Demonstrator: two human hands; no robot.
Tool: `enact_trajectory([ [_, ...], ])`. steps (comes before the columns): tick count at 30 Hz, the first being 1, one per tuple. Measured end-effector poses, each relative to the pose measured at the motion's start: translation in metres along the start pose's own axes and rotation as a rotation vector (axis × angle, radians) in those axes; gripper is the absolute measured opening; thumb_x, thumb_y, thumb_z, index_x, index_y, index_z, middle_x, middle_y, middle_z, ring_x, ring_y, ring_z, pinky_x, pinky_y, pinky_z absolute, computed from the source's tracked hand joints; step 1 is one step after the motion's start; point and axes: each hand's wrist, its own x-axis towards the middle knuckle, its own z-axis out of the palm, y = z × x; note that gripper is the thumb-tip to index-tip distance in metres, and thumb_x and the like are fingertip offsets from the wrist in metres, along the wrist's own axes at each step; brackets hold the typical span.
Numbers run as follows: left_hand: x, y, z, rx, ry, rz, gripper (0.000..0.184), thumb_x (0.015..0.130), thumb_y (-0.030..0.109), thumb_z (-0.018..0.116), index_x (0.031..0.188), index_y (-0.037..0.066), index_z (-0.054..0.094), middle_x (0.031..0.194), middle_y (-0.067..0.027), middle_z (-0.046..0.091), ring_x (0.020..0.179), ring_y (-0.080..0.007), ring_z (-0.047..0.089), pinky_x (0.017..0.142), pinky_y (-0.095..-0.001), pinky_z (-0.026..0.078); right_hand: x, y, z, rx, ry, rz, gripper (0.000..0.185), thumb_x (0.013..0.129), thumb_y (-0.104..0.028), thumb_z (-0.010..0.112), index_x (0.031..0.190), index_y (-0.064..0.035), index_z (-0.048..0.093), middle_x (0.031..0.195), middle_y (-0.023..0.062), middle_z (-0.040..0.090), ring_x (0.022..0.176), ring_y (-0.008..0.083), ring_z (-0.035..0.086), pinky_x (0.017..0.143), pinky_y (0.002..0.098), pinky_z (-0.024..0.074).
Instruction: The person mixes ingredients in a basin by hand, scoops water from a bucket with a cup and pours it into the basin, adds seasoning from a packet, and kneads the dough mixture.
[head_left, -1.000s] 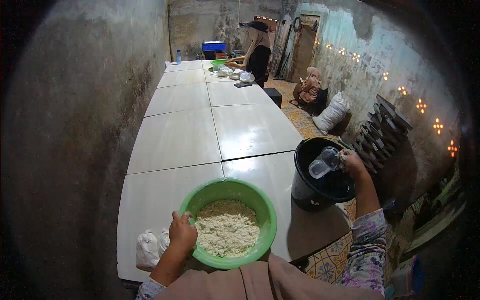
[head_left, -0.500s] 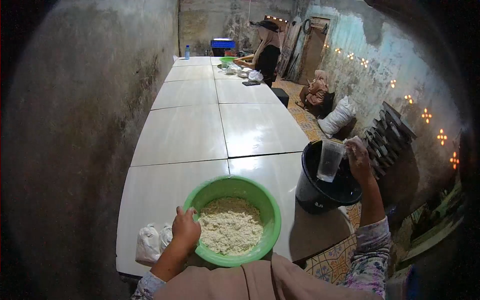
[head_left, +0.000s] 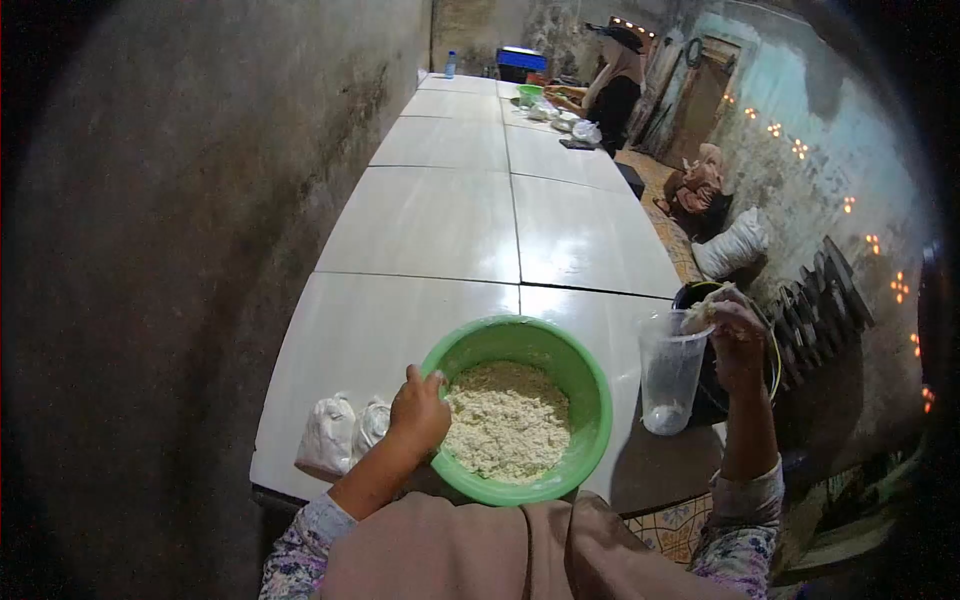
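Note:
A green basin [head_left: 590, 440] holding a crumbly, pale floury mixture [head_left: 507, 425] stands at the table's near edge. My left hand [head_left: 419, 412] grips its left rim. On the right, my right hand [head_left: 735, 335], with dough stuck to its fingers, holds a clear plastic jug [head_left: 670, 372] by the upper right side. The jug hangs upright between the basin and a black bucket [head_left: 712, 385], with a little clear liquid seeming to lie at its bottom. My right hand and the jug hide part of the bucket. Two bags of white powder [head_left: 326, 436] sit left of the basin.
The long tiled table [head_left: 430, 220] runs away from me beside a grey wall. At its far right a person [head_left: 612, 95] works at a small green bowl [head_left: 530, 92]. Another person [head_left: 697, 185] sits low near a white sack [head_left: 733, 245]. Stacked dark slats [head_left: 825, 310] lean at the right.
The jug has come out of the bucket and moved left toward the basin in my right hand. The view has shifted, while my left hand stays on the basin's rim.

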Motion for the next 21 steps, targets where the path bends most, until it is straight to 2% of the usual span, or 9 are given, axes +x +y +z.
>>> enact_trajectory([
  [1, -0.001, 0.001, -0.001, -0.005, -0.005, 0.000, 0.035, 0.076, 0.007, 0.061, 0.110, 0.009, 0.059, 0.112, -0.0211, 0.045, 0.091, -0.0405, 0.059, 0.082, -0.0483, 0.050, 0.004, -0.002, 0.010, 0.139, 0.001, -0.010, 0.012, 0.091, -0.009, 0.059, 0.099, -0.0019, 0.064, 0.096, 0.0117, 0.063, 0.090, 0.0200, 0.061, 0.078, 0.0334, 0.0499],
  [2, -0.001, -0.001, -0.001, 0.000, 0.001, 0.039, 0.040, 0.078, 0.008, 0.057, 0.117, 0.001, 0.058, 0.114, -0.0258, 0.046, 0.092, -0.0411, 0.059, 0.082, -0.0482, 0.051, 0.008, -0.008, 0.018, -0.007, -0.069, -0.040, 0.013, 0.088, -0.010, 0.063, 0.096, -0.0003, 0.064, 0.092, 0.0121, 0.063, 0.086, 0.0214, 0.062, 0.074, 0.0327, 0.0516],
  [3, -0.001, -0.001, -0.002, -0.001, 0.002, 0.031, 0.040, 0.078, 0.008, 0.057, 0.117, 0.001, 0.058, 0.114, -0.0258, 0.046, 0.092, -0.0411, 0.059, 0.082, -0.0482, 0.051, 0.009, -0.008, 0.029, -0.001, -0.075, -0.042, 0.013, 0.088, -0.010, 0.063, 0.096, -0.0003, 0.064, 0.092, 0.0121, 0.063, 0.086, 0.0214, 0.062, 0.074, 0.0327, 0.0516],
  [5, -0.002, 0.001, -0.005, -0.012, -0.009, 0.045, 0.040, 0.078, 0.008, 0.058, 0.117, 0.001, 0.058, 0.113, -0.0254, 0.046, 0.092, -0.0408, 0.059, 0.083, -0.0475, 0.051, 0.008, -0.007, 0.048, 0.419, -0.224, 0.187, 0.011, 0.086, -0.008, 0.064, 0.093, 0.0001, 0.065, 0.089, 0.0117, 0.061, 0.084, 0.0222, 0.062, 0.072, 0.0321, 0.0526],
  [6, -0.001, 0.001, -0.006, -0.020, -0.030, 0.040, 0.039, 0.079, 0.009, 0.059, 0.117, 0.000, 0.057, 0.113, -0.0249, 0.046, 0.092, -0.0406, 0.059, 0.083, -0.0469, 0.051, 0.010, -0.015, 0.059, 0.476, -0.247, 0.203, 0.010, 0.085, -0.007, 0.064, 0.092, 0.0007, 0.064, 0.088, 0.0116, 0.059, 0.083, 0.0210, 0.062, 0.072, 0.0309, 0.0527],
  [11, 0.000, -0.001, -0.006, -0.020, -0.044, 0.027, 0.035, 0.082, 0.011, 0.057, 0.115, 0.000, 0.057, 0.113, -0.0245, 0.044, 0.092, -0.0409, 0.059, 0.083, -0.0476, 0.051, 0.006, -0.003, 0.091, 0.519, -0.391, 0.293, 0.013, 0.084, -0.005, 0.066, 0.094, 0.0027, 0.063, 0.089, 0.0114, 0.057, 0.082, 0.0185, 0.061, 0.072, 0.0302, 0.0516],
  [13, -0.001, -0.001, -0.005, -0.022, -0.049, 0.024, 0.033, 0.083, 0.011, 0.057, 0.114, -0.001, 0.057, 0.113, -0.0245, 0.044, 0.092, -0.0413, 0.059, 0.083, -0.0483, 0.050, 0.008, 0.003, 0.102, 0.420, -0.497, 0.131, 0.011, 0.087, -0.003, 0.063, 0.097, 0.0019, 0.063, 0.089, 0.0113, 0.056, 0.083, 0.0184, 0.059, 0.071, 0.0303, 0.0499],
  [17, 0.000, -0.003, -0.004, -0.055, -0.037, 0.013, 0.027, 0.085, 0.010, 0.055, 0.109, -0.001, 0.057, 0.109, -0.0243, 0.045, 0.091, -0.0423, 0.059, 0.082, -0.0497, 0.050, 0.003, 0.009, 0.131, 0.422, -0.615, 0.307, 0.011, 0.087, 0.000, 0.063, 0.097, -0.0001, 0.061, 0.089, 0.0085, 0.057, 0.083, 0.0202, 0.057, 0.071, 0.0328, 0.0488],
  [21, -0.002, 0.004, -0.014, -0.069, -0.075, -0.005, 0.023, 0.085, 0.009, 0.054, 0.106, -0.001, 0.058, 0.105, -0.0240, 0.046, 0.091, -0.0423, 0.059, 0.082, -0.0501, 0.050, 0.000, 0.015, 0.155, 0.378, -0.686, 0.253, 0.013, 0.086, 0.006, 0.058, 0.097, -0.0016, 0.060, 0.090, 0.0077, 0.055, 0.077, 0.0177, 0.053, 0.070, 0.0316, 0.0454],
])
